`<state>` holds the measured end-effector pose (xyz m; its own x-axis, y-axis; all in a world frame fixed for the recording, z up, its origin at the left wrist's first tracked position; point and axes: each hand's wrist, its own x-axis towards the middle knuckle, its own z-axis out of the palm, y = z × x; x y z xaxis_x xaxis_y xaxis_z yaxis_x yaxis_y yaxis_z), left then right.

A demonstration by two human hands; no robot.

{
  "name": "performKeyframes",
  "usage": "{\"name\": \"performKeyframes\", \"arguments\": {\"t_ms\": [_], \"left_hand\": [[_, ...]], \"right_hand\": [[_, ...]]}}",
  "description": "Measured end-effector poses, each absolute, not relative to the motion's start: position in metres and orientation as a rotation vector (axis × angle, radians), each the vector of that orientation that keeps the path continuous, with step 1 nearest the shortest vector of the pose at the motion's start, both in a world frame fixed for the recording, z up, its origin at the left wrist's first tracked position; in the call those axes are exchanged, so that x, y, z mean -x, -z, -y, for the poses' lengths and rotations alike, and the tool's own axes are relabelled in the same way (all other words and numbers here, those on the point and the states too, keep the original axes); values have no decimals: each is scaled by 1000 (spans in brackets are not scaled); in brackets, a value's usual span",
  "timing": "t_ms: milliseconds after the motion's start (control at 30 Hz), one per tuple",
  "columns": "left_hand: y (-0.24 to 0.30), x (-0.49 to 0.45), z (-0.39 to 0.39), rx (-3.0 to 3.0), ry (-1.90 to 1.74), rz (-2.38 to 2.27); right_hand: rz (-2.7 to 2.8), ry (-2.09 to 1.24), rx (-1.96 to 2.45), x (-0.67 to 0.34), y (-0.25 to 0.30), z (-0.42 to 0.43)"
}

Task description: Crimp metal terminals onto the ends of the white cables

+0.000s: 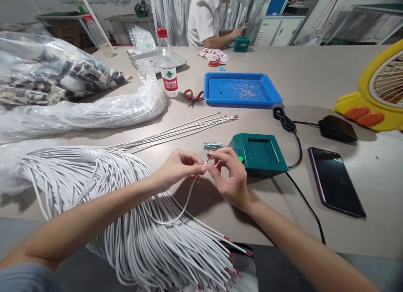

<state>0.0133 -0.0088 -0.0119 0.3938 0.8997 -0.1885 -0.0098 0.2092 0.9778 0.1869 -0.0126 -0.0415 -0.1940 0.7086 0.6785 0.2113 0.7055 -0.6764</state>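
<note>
Just left of the green machine [258, 153], I see both hands meet above the surface [315, 90], each grip pinching the same white wire [185, 202] near its tip. My left hand [179, 168] pinches the wire just behind its end; my right hand [228, 174], nearer the machine, has fingertips pressed together on the very tip. From the pinch the wire's long axis droops down and back toward me, away from the machine, into the big wire bundle [126, 225]. A metal clip [213, 146] juts from the machine's left side, just beyond my right fingers
</note>
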Motion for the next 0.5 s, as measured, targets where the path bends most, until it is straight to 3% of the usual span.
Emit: {"name": "performKeyframes", "arguments": {"t_ms": [500], "left_hand": [[10,-16,14,-1339,-749,-974]], "right_hand": [[1914,-420,703,-187,39,18]]}}
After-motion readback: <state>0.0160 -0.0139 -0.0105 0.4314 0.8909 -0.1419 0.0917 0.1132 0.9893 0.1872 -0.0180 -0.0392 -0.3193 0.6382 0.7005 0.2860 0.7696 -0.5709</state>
